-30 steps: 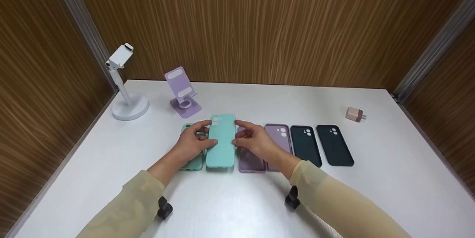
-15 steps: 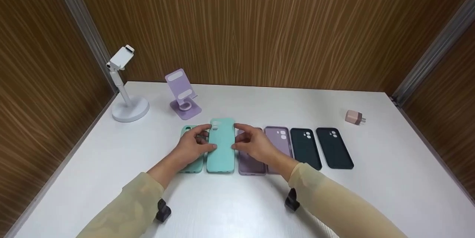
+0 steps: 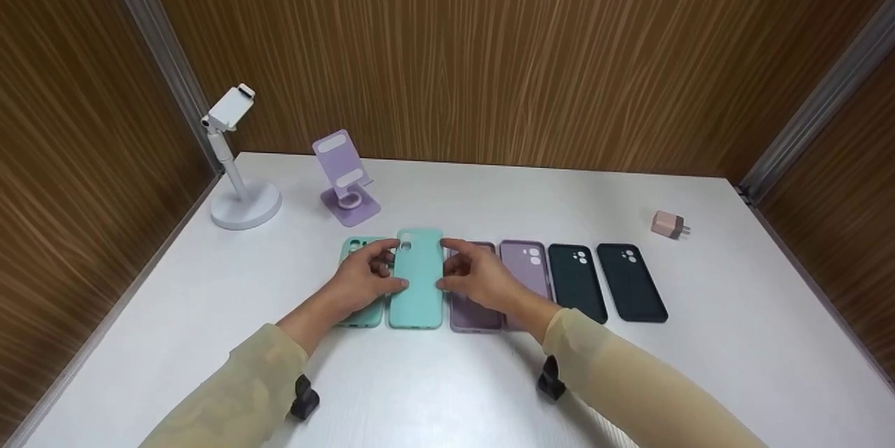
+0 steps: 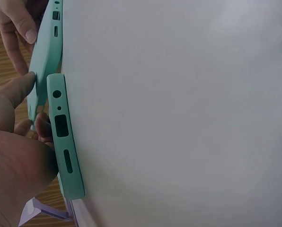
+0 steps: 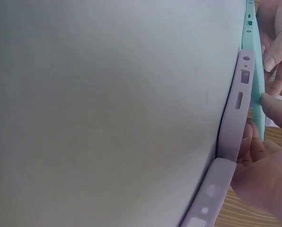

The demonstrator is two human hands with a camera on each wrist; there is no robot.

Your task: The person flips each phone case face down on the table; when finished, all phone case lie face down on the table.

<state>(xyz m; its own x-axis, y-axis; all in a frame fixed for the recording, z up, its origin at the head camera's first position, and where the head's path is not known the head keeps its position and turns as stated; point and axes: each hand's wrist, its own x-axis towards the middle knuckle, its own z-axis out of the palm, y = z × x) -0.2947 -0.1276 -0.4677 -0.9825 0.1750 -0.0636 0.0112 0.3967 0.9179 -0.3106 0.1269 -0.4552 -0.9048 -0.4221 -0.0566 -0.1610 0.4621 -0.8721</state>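
Observation:
Both hands hold a turquoise phone case (image 3: 418,294), back side up, in the row's gap between a green and a purple case. My left hand (image 3: 360,282) pinches its left edge, thumb on the back. On the opposite edge, my right hand (image 3: 482,277) grips it with thumb and fingers. The wrist views show its port end low by the table and the other end tipped up. A second green phone case (image 4: 65,137) lies partly beneath my left hand. Under my right hand are a purple phone case (image 5: 234,109) and another purple phone case (image 3: 521,263).
Two dark phone cases (image 3: 579,287) continue the row on the right. A pink charger plug (image 3: 668,224) lies farther right. Behind, on the left, stand a purple phone stand (image 3: 341,161) and a white phone stand (image 3: 245,207). Wood-patterned panels (image 3: 447,49) enclose the white table (image 3: 433,392).
Both hands have lowered the turquoise phone case slightly toward the table, bringing its near end level with its neighbours. The grip on it is the same. The head view has shifted a little.

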